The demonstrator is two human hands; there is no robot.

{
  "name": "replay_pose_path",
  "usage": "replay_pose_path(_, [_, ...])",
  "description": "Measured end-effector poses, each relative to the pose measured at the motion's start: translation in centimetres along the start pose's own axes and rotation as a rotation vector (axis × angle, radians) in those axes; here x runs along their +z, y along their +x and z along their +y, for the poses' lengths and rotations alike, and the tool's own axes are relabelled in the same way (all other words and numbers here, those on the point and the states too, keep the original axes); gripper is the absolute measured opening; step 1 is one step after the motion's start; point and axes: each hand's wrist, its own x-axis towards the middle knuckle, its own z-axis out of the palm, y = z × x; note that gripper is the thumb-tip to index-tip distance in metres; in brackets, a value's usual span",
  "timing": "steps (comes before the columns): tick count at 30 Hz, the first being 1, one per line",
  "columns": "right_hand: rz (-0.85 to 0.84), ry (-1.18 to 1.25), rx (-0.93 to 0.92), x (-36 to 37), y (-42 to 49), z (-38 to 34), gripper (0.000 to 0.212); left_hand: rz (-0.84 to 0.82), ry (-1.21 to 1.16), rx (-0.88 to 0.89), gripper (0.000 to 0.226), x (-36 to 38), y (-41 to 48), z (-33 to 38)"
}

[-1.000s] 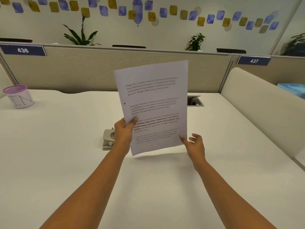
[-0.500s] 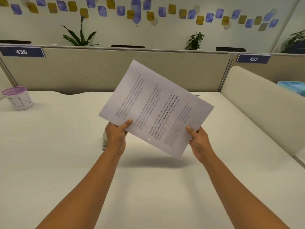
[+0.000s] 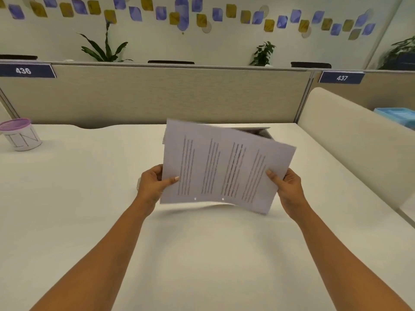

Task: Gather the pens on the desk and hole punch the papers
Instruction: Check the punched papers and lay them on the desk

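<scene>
Head view: both bare forearms reach forward over a white desk (image 3: 67, 209). The left hand (image 3: 155, 187) and the right hand (image 3: 288, 189) hold a white printed sheet of paper (image 3: 224, 167) between them, lifted clear of the desk surface, with a shadow under its near edge. The sheet is turned sideways — its text lines run up and down in four blocks — and its right end sits slightly lower and nearer. Two small punched holes show close to the near edge.

Grip state: the left hand pinches the left edge, thumb on top and fingers behind the sheet. The right hand clamps the right edge the same way, thumb flat on the printed face.

A white cylindrical cup with a purple lid (image 3: 20, 135) stands at 10 o'clock, well apart from the hands. A beige fabric partition (image 3: 157, 95) closes the far side of the desk — it carries a blue "436" label (image 3: 24, 71). A light blue tray (image 3: 397, 115) lies at 2 o'clock beyond the side divider.
</scene>
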Motion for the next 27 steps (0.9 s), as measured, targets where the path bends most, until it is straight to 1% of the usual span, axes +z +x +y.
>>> replay_pose_path(3, [-0.008, -0.002, 0.021, -0.2, -0.3, 0.6, 0.015, 0.022, 0.018, -0.016, 0.025, 0.3, -0.2, -0.3])
replay_pose_path(9, [0.009, 0.03, 0.002, 0.0, 0.1, 0.5, 0.014, 0.043, -0.001, 0.016, 0.022, 0.5, -0.2, -0.1])
replay_pose_path(12, [0.018, -0.012, 0.005, -0.1, 0.1, 0.6, 0.017, 0.02, -0.011, 0.006, 0.017, 0.6, -0.3, 0.0])
replay_pose_path(14, [0.094, -0.083, 0.013, -0.1, 0.1, 1.0, 0.026, -0.002, -0.026, -0.018, 0.013, 0.7, -0.3, 0.0])
replay_pose_path(16, [0.256, -0.18, -0.007, -0.1, 0.2, 1.4, 0.031, -0.001, -0.029, -0.025, 0.019, 1.0, -0.3, 0.1])
replay_pose_path(18, [0.413, -0.274, -0.041, -0.1, 0.0, 1.7, 0.027, 0.021, -0.037, -0.019, 0.022, 1.2, -0.3, 0.3])
replay_pose_path(19, [0.447, -0.305, -0.062, -0.1, -0.1, 1.8, 0.024, 0.037, -0.051, -0.017, 0.021, 1.4, -0.3, 0.3])
replay_pose_path(20, [0.44, -0.326, -0.071, -0.1, -0.3, 2.0, 0.021, 0.052, -0.066, -0.016, 0.021, 1.6, -0.3, 0.4])
replay_pose_path(21, [0.388, -0.333, -0.057, -0.2, -0.4, 2.2, 0.021, 0.067, -0.076, -0.016, 0.02, 1.8, -0.3, 0.4])
replay_pose_path(22, [0.296, -0.333, 0.0, -0.1, -0.5, 2.3, 0.022, 0.081, -0.088, -0.018, 0.02, 2.1, -0.3, 0.3])
replay_pose_path(25, [-0.1, -0.384, 0.356, 0.7, -1.2, 2.2, 0.024, 0.117, -0.142, -0.035, 0.022, 3.1, -0.4, 0.1])
replay_pose_path(26, [-0.19, -0.404, 0.472, 1.0, -1.4, 2.3, 0.028, 0.125, -0.162, -0.037, 0.019, 3.4, -0.5, 0.0])
replay_pose_path(27, [-0.233, -0.4, 0.563, 1.4, -1.5, 2.4, 0.033, 0.128, -0.19, -0.037, 0.015, 3.8, -0.5, -0.1])
